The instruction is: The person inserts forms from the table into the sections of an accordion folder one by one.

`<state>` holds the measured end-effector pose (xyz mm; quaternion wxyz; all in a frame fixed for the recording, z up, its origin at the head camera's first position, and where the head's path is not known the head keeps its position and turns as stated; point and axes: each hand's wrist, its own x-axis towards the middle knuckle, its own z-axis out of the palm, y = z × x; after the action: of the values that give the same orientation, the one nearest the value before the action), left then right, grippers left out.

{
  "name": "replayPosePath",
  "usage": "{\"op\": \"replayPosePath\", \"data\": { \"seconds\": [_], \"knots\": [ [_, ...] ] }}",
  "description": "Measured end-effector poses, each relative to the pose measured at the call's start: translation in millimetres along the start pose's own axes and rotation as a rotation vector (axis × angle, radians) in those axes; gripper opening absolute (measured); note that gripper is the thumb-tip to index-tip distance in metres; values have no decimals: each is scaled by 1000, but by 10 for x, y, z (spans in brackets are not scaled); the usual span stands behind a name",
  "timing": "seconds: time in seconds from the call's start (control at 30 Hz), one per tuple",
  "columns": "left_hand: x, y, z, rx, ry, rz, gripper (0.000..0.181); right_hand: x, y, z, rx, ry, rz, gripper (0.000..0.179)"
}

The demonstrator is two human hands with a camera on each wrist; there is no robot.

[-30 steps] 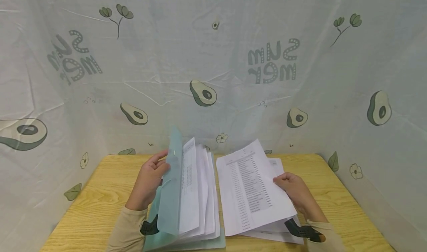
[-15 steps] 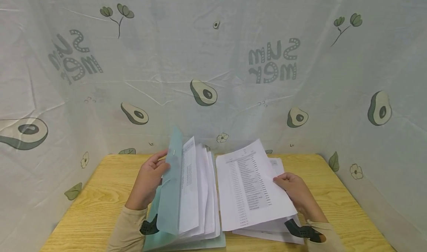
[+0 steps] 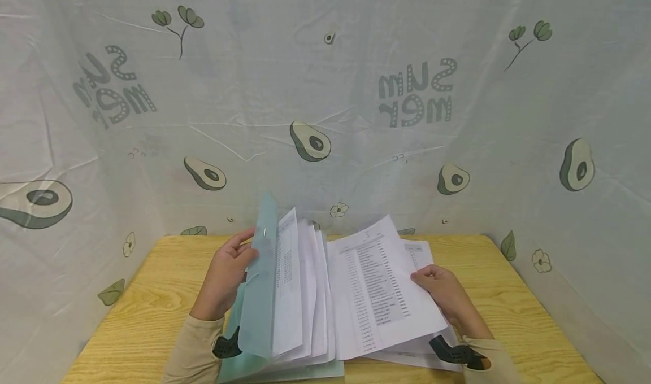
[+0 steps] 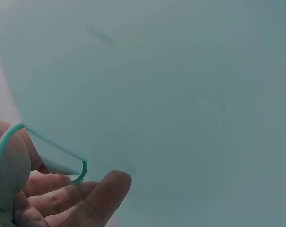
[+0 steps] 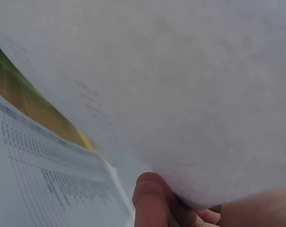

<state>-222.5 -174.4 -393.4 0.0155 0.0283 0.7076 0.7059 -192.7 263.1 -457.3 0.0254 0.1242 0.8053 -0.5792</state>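
Note:
A pale teal plastic folder [image 3: 256, 310] stands with its cover raised, several white papers [image 3: 315, 293] fanned inside. My left hand [image 3: 226, 268] grips the cover's outer left side and keeps it up. In the left wrist view, the thumb [image 4: 105, 194] lies against the translucent cover, near a green elastic cord [image 4: 3, 142]. My right hand [image 3: 442, 291] pinches the right edge of a white sheet [image 3: 381, 293] printed with a table. That sheet tilts over the table, its left edge meeting the folder's papers. The right wrist view shows fingertips [image 5: 150, 194] at the sheet's bent edge.
Beneath the held sheet, another printed paper [image 3: 422, 254] lies on the wooden table [image 3: 168, 288]; its rows of text show in the right wrist view. A pale curtain [image 3: 356, 164] with avocado prints hangs behind and around the table.
My right hand has shifted slightly left with the printed sheet, so its left edge now reaches the folder's papers. The left hand and folder cover stay nearly still.

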Motion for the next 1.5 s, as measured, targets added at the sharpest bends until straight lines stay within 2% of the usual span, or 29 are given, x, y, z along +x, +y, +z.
{"op": "replayPosePath", "data": {
  "seconds": [0.2, 0.43, 0.6, 0.8, 1.03, 1.27, 1.5],
  "knots": [
    [0, -3, 0, -4, -3, 7, 46, -16, -21, 53, 15, -22, -3, 25],
    [11, 11, -11, -31, -6, 9, 47, -14, -45, 14, -25, -36, -20, 26],
    [19, 17, -20, -22, -4, 12, 47, -25, -67, 4, 19, -38, 7, 26],
    [16, 8, -30, -6, -8, 12, 48, -44, -95, 88, 50, -64, 11, 27],
    [15, 21, -34, -17, -2, -3, 48, -37, -99, 74, 41, -3, 24, 30],
    [28, 21, -44, -13, 1, -9, 49, -59, -82, 92, 100, -22, 28, 32],
    [34, 7, -24, -15, -3, -14, 47, -178, 9, 58, 88, -9, 47, 35]
  ]
}}
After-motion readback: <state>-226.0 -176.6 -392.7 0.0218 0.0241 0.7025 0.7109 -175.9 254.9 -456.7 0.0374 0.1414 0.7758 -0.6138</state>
